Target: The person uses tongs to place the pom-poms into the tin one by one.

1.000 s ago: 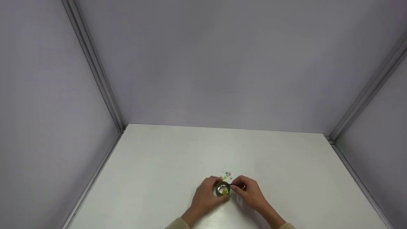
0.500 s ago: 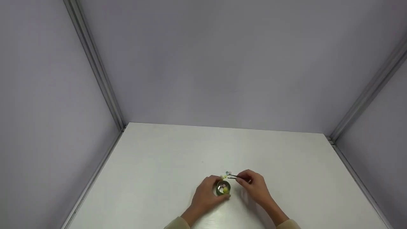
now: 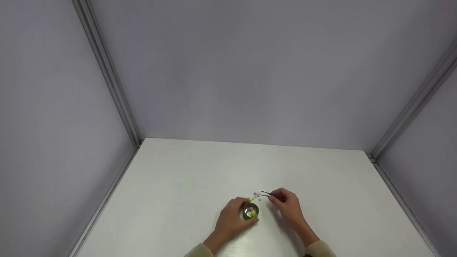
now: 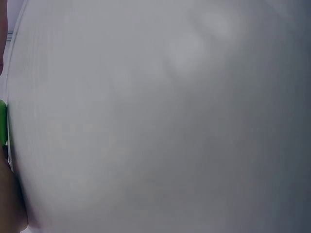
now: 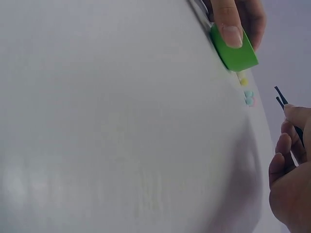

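A small green cup (image 3: 250,211) stands on the white table (image 3: 178,185) with a few pale pellets inside. My left hand (image 3: 230,219) grips its side; in the right wrist view the thumb (image 5: 228,22) presses on the green cup (image 5: 234,51). My right hand (image 3: 287,205) pinches thin black tweezers (image 3: 266,193), whose tips stand slightly apart just right of a small cluster of pastel pellets (image 3: 255,196) behind the cup. The tweezers (image 5: 280,98) hold nothing, and the pellets (image 5: 248,94) lie loose near them.
Grey walls with metal corner posts (image 3: 107,75) enclose the table on three sides. The left wrist view shows only blurred white surface and a sliver of green at its left edge.
My right hand drew the tweezers back from over the cup, up and to the right, to beside the loose pellets. The left hand stayed on the cup.
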